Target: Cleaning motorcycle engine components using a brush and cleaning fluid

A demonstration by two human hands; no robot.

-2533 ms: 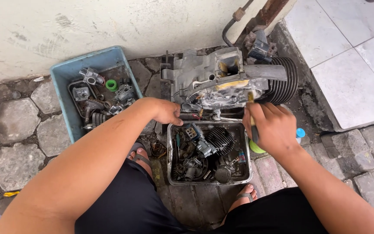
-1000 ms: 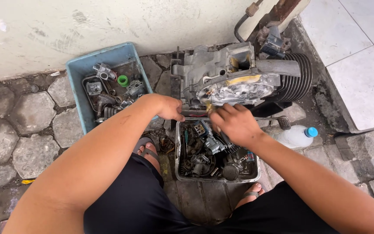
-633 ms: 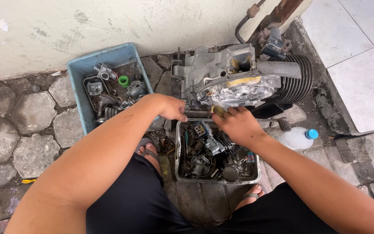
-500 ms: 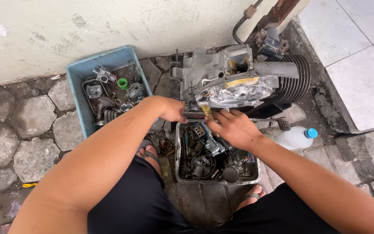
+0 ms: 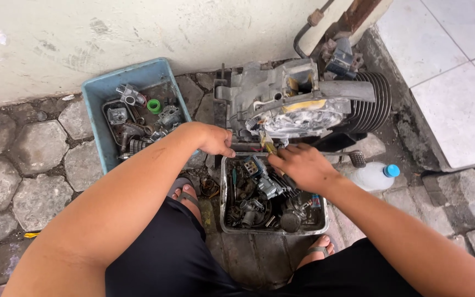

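Observation:
A grey engine block (image 5: 298, 104) with cooling fins lies on the paving by the wall. My left hand (image 5: 213, 138) rests with curled fingers against the engine's lower left edge, above the metal tray's corner. My right hand (image 5: 302, 165) grips a thin yellow-handled tool (image 5: 269, 146), its tip at the engine's lower edge. Right under both hands stands a metal tray (image 5: 224, 190) filled with several dark, greasy parts.
A blue plastic tub (image 5: 99, 118) of small parts with a green ring (image 5: 154, 105) stands to the left by the wall. A clear bottle with a blue cap (image 5: 375, 175) lies at the right. White tiles (image 5: 457, 82) form a raised step on the right. My sandalled feet flank the tray.
My right hand came in from the tray's right side to the engine's lower edge with the tool. The left hand has stayed at the engine. The view shifted slightly.

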